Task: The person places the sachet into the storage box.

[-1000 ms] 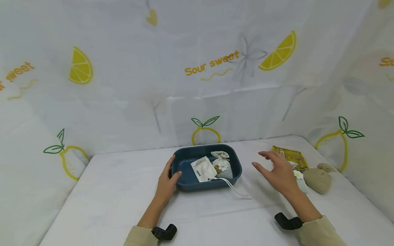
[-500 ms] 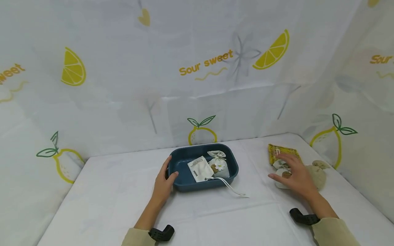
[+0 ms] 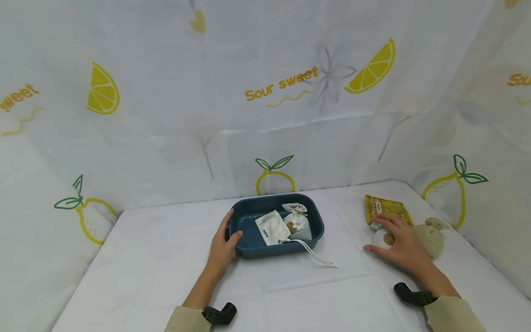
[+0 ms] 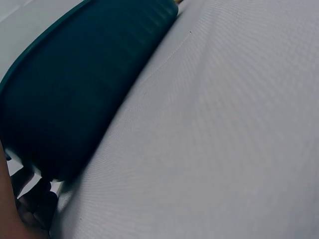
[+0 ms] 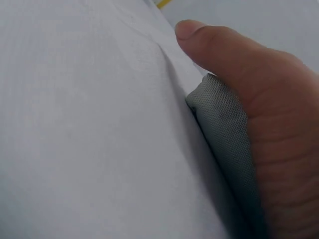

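Observation:
My left hand [image 3: 221, 249] holds the left end of a dark blue rectangular tray [image 3: 249, 252], thumb at the rim; in the left wrist view its fingers curl at the tray's end. Inside the tray lie a flat white drawstring pouch [image 3: 270, 233], its cord hanging over the front rim, and a small tied sachet [image 3: 304, 234] with a white flower. My right hand [image 3: 408, 246] is over another pale sachet [image 3: 380, 237] at the right, thumb and fingers spread around it. In the right wrist view the thumb extends above the sachet's grey-green cloth [image 5: 222, 119]; the other fingers are hidden.
A yellow printed packet [image 3: 392, 208] lies just behind the right hand. A beige tied pouch [image 3: 432, 240] sits to its right, partly covered by the hand. White cloth [image 3: 145, 267] covers the table, and a lemon-print curtain [image 3: 166, 152] hangs behind it.
My right hand has moved right and come down over the pale sachet by the yellow packet. The left hand stays on the tray. The head view has shifted slightly.

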### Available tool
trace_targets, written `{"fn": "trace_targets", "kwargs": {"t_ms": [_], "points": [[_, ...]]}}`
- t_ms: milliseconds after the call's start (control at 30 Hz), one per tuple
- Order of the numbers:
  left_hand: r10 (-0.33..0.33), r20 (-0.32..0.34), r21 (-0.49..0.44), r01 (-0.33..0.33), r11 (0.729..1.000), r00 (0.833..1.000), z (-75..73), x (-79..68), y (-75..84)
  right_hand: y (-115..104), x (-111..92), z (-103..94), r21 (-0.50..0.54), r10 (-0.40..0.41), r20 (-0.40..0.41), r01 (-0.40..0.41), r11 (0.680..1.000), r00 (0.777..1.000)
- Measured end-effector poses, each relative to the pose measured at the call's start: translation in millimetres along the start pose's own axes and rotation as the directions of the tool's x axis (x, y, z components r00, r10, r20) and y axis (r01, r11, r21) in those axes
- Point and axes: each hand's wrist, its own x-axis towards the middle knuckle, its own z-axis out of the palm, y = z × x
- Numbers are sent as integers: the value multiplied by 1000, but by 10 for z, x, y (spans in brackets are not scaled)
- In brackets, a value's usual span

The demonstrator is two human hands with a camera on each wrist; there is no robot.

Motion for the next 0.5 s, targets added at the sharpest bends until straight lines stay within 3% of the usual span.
{"fn": "trace_targets", "kwargs": {"t_ms": [167, 500], "points": [[-2, 0, -2, 2, 1000, 1000, 10, 3, 4, -11, -30, -4, -40, -22, 0, 22, 999, 1000], [-20, -6, 23, 20, 1000, 1000, -1, 6, -2, -67, -17, 51, -78, -70, -113, 61, 995, 991]]}}
